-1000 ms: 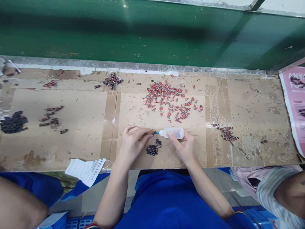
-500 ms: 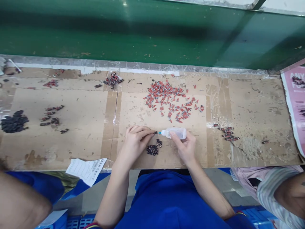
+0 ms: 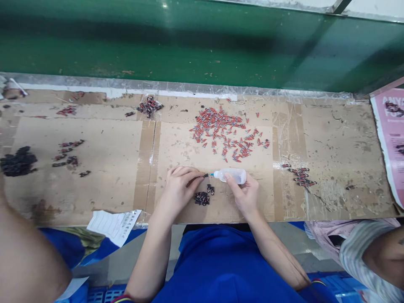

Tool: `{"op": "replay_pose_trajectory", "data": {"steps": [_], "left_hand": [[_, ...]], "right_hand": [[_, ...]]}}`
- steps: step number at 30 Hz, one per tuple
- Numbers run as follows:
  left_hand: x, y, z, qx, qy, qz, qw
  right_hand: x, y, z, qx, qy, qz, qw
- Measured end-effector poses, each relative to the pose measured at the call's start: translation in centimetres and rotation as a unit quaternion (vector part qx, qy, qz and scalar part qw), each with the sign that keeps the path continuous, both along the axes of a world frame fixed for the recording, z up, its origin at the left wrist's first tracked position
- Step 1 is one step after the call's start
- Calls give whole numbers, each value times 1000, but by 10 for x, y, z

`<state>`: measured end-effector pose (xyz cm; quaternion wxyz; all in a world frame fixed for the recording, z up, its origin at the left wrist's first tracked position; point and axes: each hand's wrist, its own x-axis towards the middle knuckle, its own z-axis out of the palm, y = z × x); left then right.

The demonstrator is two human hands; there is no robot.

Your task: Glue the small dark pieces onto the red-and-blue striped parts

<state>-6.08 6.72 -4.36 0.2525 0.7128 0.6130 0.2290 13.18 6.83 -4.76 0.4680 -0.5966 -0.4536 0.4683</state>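
Between the fingertips of my left hand (image 3: 182,185) is a small dark piece (image 3: 206,175), too small to make out in detail. My right hand (image 3: 245,191) is wrapped round a clear squeeze bottle (image 3: 234,175), tipped sideways. Its thin blue-green nozzle (image 3: 212,174) points left, at or very near the dark piece; whether they touch I cannot tell. Just below the fingers lies a little heap of small black parts (image 3: 202,198), with a few more black parts (image 3: 210,189) beside it. Beyond my hands a wide scatter of small red parts with silvery ends (image 3: 217,122) covers the cardboard.
Cardboard (image 3: 176,155) covers the bench. Red-and-black pieces (image 3: 303,176) lie to the right, others (image 3: 150,106) at the back left. A black heap (image 3: 18,162) sits far left. Paper (image 3: 114,225) overhangs the front edge. A co-worker's arm (image 3: 28,248) is at left, another person (image 3: 375,248) at right.
The co-worker's arm on the left has moved forward over the bench edge. My hands and the bottle have stayed nearly still.
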Motion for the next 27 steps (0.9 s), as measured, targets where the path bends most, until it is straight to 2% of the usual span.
{"op": "replay_pose_trajectory", "data": {"steps": [3, 7, 9, 13, 17, 20, 23, 25, 27], "left_hand": [[1, -2, -4, 11, -3, 10, 1000], [-3, -6, -8, 43, -3, 43, 998], [-6, -8, -8, 51, 4, 59, 997], [-7, -12, -4, 60, 1, 93, 994], [-2, -15, -1, 74, -32, 123, 989], [3, -15, 1, 71, -57, 126, 988], [6, -16, 6, 69, -73, 118, 988], [9, -18, 10, 71, -85, 116, 987], [13, -19, 13, 67, -101, 121, 985]], "right_hand": [[2, -2, -1, 41, -22, 4, 999], [7, -5, 4, 138, -114, 79, 981], [12, -4, 9, 163, -176, 100, 966], [31, 4, 19, 163, -229, 116, 953], [43, 28, 24, 160, -279, 111, 940], [35, 51, 23, 181, -351, 182, 901], [18, 66, 21, 183, -422, 271, 846], [8, 68, 20, 171, -478, 297, 809], [1, 67, 20, 154, -518, 301, 786]]}}
